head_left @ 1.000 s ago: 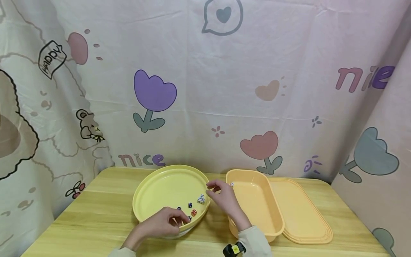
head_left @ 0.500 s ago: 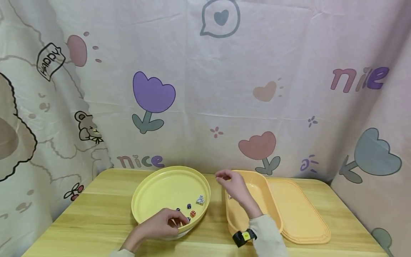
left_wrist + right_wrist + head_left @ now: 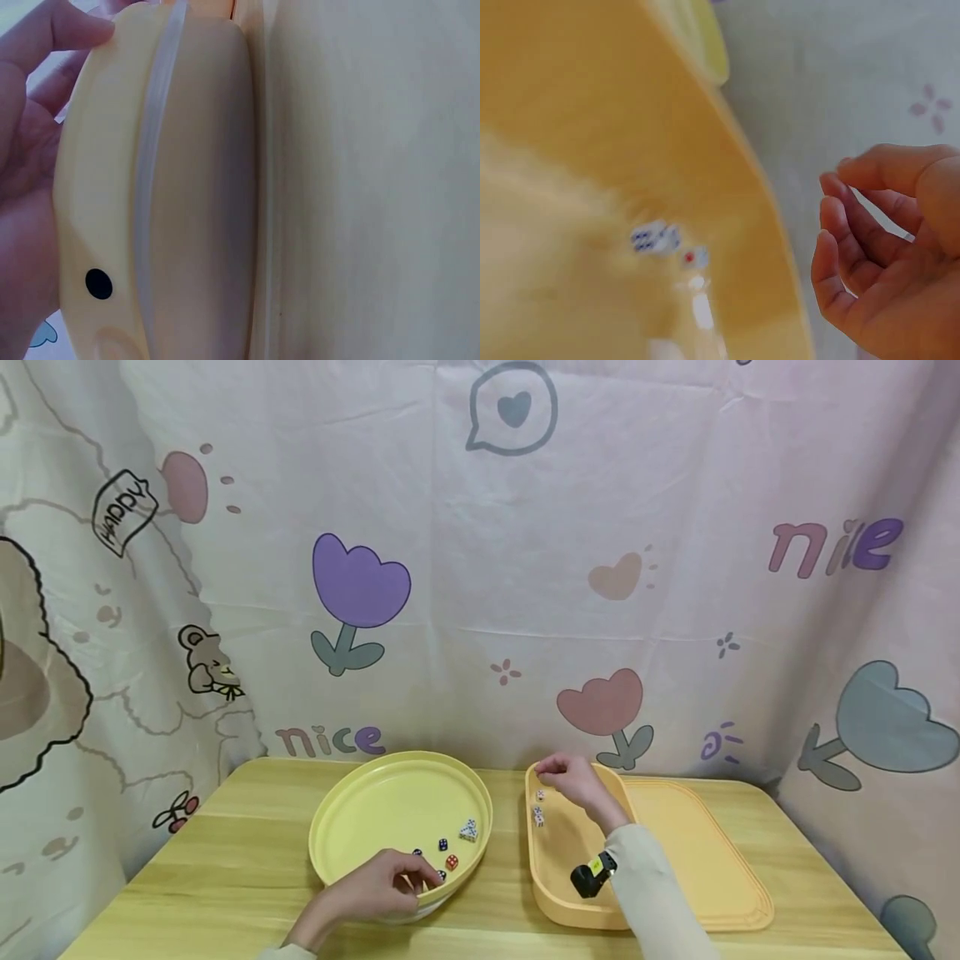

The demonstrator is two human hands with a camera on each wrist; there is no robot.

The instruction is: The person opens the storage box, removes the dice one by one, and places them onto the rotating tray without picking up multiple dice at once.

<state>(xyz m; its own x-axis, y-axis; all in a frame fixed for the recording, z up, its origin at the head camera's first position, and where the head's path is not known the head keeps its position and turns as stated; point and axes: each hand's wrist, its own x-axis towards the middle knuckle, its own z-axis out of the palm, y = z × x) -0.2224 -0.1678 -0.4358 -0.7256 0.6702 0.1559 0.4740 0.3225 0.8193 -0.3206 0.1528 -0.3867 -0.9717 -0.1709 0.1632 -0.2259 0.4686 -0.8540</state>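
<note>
In the head view a round yellow tray [image 3: 375,814] holds a cluster of white dice [image 3: 468,832], a red die [image 3: 452,862] and several dark blue dice [image 3: 442,844]. My left hand [image 3: 382,883] grips its near rim, fingers over the edge beside the dice; the left wrist view has the thumb on the outer wall [image 3: 101,165]. My right hand [image 3: 573,778] is over the far left corner of a rectangular yellow-orange box [image 3: 573,912], thumb and index tips together. I cannot tell whether a die is between them. White dice [image 3: 656,237] lie along the box's left side.
A flat yellow-orange lid [image 3: 701,860] lies on the wooden table [image 3: 202,877], right of the box. Behind the table hangs a printed cloth [image 3: 465,568]. A black strap device [image 3: 592,875] is on the right wrist.
My right hand has moved rightward from the round tray's right rim to above the box, uncovering more of the dice in it. My left hand stays at the tray's rim.
</note>
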